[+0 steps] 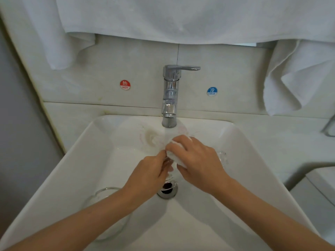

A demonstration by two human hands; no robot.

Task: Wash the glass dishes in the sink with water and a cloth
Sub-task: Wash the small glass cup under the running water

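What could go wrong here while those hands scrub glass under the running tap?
The wet glass piece pinched by the left hand could slip and chip against the sink. The left forearm passes over the glass bowl and might knock it. Water may splash off the cloth in the right hand.

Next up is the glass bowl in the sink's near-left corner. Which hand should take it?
Left. The glass bowl lies on the left hand's side, under that forearm, once it releases the glass dish; the right hand grips the cloth.

Bathroom: white basin [72, 160], chrome mixer tap [170, 95], hot/cold stickers [125, 85], white towels [181, 19] hung above.
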